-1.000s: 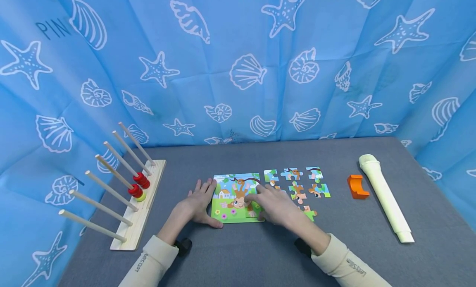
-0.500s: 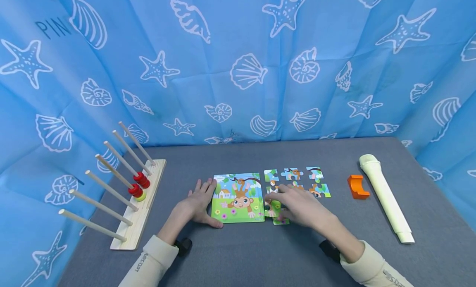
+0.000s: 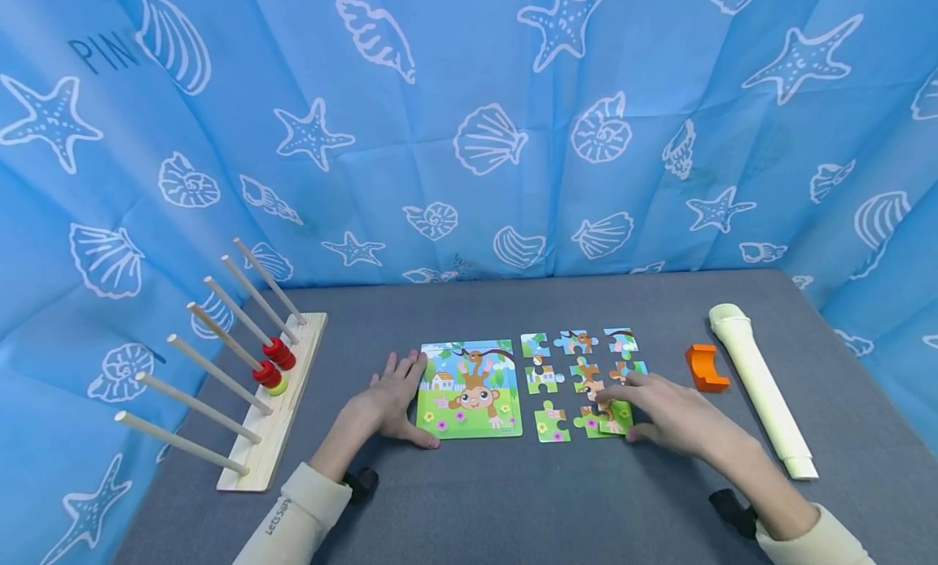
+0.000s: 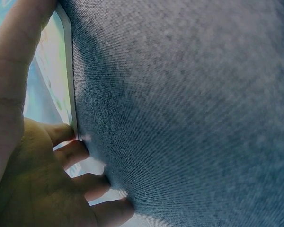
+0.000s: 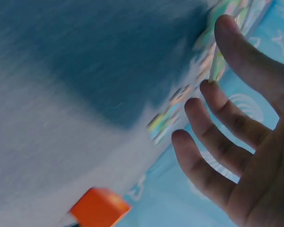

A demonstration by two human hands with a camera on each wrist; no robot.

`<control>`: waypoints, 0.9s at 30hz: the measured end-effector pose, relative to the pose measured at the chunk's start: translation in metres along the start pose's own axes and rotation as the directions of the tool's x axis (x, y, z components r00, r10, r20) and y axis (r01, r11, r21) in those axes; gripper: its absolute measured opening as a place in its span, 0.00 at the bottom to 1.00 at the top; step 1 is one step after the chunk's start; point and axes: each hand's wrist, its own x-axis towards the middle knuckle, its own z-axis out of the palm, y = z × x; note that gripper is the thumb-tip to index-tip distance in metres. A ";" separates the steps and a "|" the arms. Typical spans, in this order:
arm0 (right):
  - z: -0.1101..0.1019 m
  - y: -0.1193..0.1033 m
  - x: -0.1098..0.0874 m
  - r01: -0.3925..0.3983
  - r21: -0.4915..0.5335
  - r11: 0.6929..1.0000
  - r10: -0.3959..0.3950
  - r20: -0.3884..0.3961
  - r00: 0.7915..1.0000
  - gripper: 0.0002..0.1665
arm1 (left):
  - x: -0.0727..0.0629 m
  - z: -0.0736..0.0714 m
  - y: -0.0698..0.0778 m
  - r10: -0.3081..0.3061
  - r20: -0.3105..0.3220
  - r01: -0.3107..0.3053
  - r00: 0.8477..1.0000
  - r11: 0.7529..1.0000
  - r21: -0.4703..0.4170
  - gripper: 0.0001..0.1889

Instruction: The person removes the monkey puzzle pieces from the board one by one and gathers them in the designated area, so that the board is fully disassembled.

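My right hand (image 3: 670, 414) pinches a green puzzle piece (image 3: 617, 418) between thumb and fingers. The piece is at the lower right of the loose pieces and partly covers the bottom middle piece (image 3: 589, 424). In the right wrist view the held piece (image 5: 219, 64) shows edge-on, while the other fingers spread apart. At the left edge of a puzzle board (image 3: 469, 427) with a monkey picture rests my left hand (image 3: 392, 398). Its fingers and thumb are spread along the board's side. The left wrist view shows the board's pale edge (image 4: 69, 71) beside the thumb.
Several loose puzzle pieces (image 3: 541, 378) lie in rows right of the board. Farther right are an orange curved block (image 3: 706, 368) and a pale toy microphone (image 3: 762, 390). A wooden peg rack (image 3: 282, 410) with red and yellow rings stands at left. A blue curtain (image 3: 469, 142) hangs behind.
My right hand has carried the green piece off the board, rightward past the other loose pieces. The board's picture is uncovered now. My left hand has stayed in place.
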 end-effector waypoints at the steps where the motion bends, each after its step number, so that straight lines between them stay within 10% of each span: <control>1: 0.000 0.004 -0.002 -0.002 0.007 1.000 0.002 0.013 1.000 0.33 | 0.000 0.000 0.000 0.000 0.001 0.000 1.000 1.000 0.002 0.70; 27: 0.006 0.033 -0.012 -0.044 -0.009 0.999 0.044 -0.003 0.999 0.28 | -0.001 -0.001 0.000 -0.007 0.011 0.007 1.000 1.000 0.004 0.71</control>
